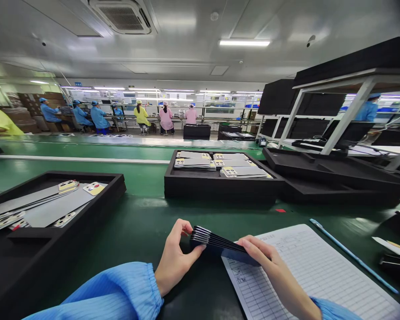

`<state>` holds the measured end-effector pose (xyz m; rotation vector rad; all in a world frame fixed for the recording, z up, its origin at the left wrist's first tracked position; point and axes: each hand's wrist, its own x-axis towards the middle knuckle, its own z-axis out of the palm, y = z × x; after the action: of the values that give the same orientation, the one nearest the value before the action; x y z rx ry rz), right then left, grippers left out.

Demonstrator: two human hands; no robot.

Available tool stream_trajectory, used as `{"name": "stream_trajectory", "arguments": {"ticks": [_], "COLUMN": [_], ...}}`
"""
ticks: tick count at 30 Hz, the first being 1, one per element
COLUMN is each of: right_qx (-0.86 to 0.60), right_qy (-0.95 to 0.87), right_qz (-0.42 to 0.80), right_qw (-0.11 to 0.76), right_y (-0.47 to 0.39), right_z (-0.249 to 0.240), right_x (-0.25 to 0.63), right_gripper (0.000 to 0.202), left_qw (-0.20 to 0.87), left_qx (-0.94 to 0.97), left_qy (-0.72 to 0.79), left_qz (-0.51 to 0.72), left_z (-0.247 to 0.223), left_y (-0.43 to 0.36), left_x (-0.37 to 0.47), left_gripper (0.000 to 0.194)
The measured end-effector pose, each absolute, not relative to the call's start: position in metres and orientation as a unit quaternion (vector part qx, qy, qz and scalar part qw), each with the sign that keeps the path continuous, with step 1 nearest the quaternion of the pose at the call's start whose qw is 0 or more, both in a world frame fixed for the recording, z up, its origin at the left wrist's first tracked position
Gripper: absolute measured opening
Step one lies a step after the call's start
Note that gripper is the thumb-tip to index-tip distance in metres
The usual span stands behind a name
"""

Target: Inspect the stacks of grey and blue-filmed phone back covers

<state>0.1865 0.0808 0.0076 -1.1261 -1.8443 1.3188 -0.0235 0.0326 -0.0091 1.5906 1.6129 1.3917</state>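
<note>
A stack of several thin dark panels (220, 243), fanned slightly apart at the left end, is held up just above the table. My left hand (176, 253) pinches the left end between thumb and fingers. On the right end, my right hand (263, 258) has its fingers closed over the edge, its thumb hidden. Beneath the right hand lies a printed grid sheet (306, 262) with some handwriting. The panels look like phone back covers, though their faces are turned from view. Similar pale phone back covers (56, 202) with camera holes lie overlapping in the left tray.
A black foam tray (220, 189) with stacked pale covers stands ahead; another black tray (120, 182) is at left. Empty-looking black trays (333, 173) pile up at right beside a white-framed rack (293, 109). A blue pen-like stick (353, 255) lies by the sheet. Several co-workers sit far back.
</note>
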Motion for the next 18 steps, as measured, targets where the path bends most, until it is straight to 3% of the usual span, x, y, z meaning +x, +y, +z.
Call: {"name": "stream_trajectory", "arguments": {"ticks": [18], "right_qx": [-0.463], "right_qy": [-0.656], "right_qz": [0.503], "right_qw": [0.320], "right_y": [0.0728], "right_z": [0.0167], "right_x": [0.1822], "right_gripper": [0.034], "left_qw": [0.236], "left_qx": [0.561], "left_qy": [0.594], "left_qz": [0.526], "left_z": [-0.0105], "left_y": [0.0345], "left_x": [-0.0245], "left_gripper": [0.021]}}
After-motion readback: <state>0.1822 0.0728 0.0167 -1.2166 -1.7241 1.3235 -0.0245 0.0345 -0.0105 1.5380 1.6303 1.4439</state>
